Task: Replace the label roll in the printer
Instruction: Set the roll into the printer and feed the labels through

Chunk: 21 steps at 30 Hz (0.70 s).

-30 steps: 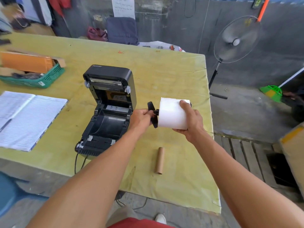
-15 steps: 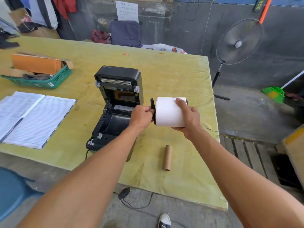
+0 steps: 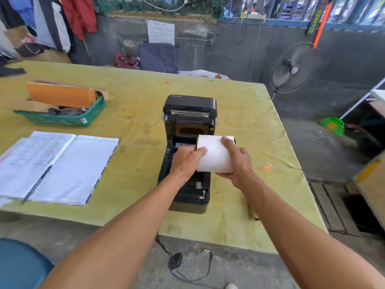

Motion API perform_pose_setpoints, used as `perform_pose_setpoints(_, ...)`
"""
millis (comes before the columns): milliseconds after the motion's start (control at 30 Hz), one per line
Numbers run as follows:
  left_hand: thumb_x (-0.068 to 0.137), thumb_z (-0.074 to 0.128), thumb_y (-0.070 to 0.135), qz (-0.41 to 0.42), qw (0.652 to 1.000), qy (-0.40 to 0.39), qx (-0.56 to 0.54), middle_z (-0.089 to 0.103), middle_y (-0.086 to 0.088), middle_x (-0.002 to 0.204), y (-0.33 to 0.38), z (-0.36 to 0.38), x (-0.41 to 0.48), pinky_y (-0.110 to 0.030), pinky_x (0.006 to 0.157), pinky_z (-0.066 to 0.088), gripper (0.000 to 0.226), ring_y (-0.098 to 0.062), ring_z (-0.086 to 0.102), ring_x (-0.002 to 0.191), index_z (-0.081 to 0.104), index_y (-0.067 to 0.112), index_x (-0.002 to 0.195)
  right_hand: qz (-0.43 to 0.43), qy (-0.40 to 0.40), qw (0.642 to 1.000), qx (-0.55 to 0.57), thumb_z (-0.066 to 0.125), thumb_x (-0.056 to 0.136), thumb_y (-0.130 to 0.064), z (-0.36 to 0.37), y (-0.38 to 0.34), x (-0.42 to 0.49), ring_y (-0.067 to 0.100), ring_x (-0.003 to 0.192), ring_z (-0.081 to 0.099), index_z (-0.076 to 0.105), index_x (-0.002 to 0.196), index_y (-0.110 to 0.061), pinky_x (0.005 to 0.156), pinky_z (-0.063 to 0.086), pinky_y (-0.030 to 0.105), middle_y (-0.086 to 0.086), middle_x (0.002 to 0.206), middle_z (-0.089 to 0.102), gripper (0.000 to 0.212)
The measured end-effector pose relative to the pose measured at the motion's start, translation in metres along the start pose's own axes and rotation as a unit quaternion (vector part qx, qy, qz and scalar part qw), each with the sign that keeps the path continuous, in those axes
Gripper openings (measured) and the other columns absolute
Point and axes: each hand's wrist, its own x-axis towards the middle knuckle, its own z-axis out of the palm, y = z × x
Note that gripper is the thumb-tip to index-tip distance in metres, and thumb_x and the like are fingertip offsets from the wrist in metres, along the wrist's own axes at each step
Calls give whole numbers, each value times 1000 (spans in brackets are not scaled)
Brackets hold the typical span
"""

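White label roll is held level just above the open bay of the printer; the right hand wraps its right end, the left hand grips its left end. The step in hand appears to be loading: the next move calls for lowering the roll squarely so both ends seat in the bay. A bare cardboard core lies on the table beside the printer.

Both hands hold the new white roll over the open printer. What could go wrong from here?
The label roll, held by left hand and right hand, hangs off-centre over the printer and may seat crooked. The cardboard core beside the right forearm could be knocked off the table.
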Motion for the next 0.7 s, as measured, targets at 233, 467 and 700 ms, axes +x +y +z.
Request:
perform_pose_setpoints(233,78,60,46,25,998,-54,-14,70,3,95,-29,-52,-3,-42,75,56,34,-22,65,89,72,21,99,-18,11,999,26,69,76,-59,51,29,-31,30,97,67,46,105,-21,74,61,50,8,111,60,53)
perform_pose_setpoints(467,77,65,44,-16,996,-50,-79,73,-6,96,-44,-83,22,-54,84,56,34,-29,68,93,73,16,94,-108,-22,993,-50,65,83,-56,78,31,-39,30,106,64,43,119,-18,89,55,55,12,119,59,57)
perform_pose_setpoints(700,88,64,37,16,999,-26,-36,73,0,94,-52,-81,39,-42,78,59,28,-20,69,87,72,13,100,-178,28,953,-244,55,90,-60,79,26,-19,25,101,64,53,129,-11,91,55,46,9,119,64,63)
